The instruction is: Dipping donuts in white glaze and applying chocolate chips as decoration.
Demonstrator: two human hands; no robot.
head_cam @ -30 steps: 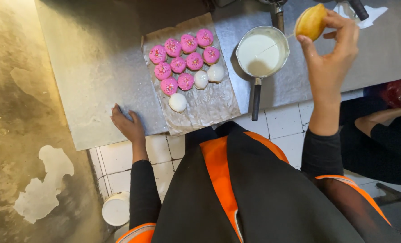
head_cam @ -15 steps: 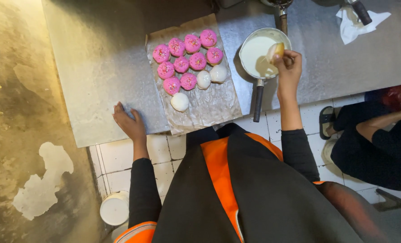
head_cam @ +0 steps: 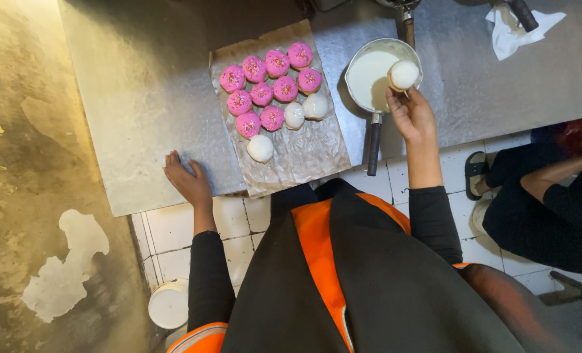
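The right hand (head_cam: 412, 117) holds a white-coated round pastry (head_cam: 404, 74) over the pan of white glaze (head_cam: 373, 78) near the table's front edge. The left hand (head_cam: 185, 178), flat and empty, braces on the table (head_cam: 140, 98). Glazed pastries (head_cam: 268, 88) rest on paper (head_cam: 304, 150) between.

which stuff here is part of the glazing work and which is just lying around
In use: right hand holding a white-coated doughnut over the saucepan of white glaze; paper sheet with pink and white doughnuts.

Lying about: crumpled tissue, white tub on the floor. Left hand rests on the metal table.
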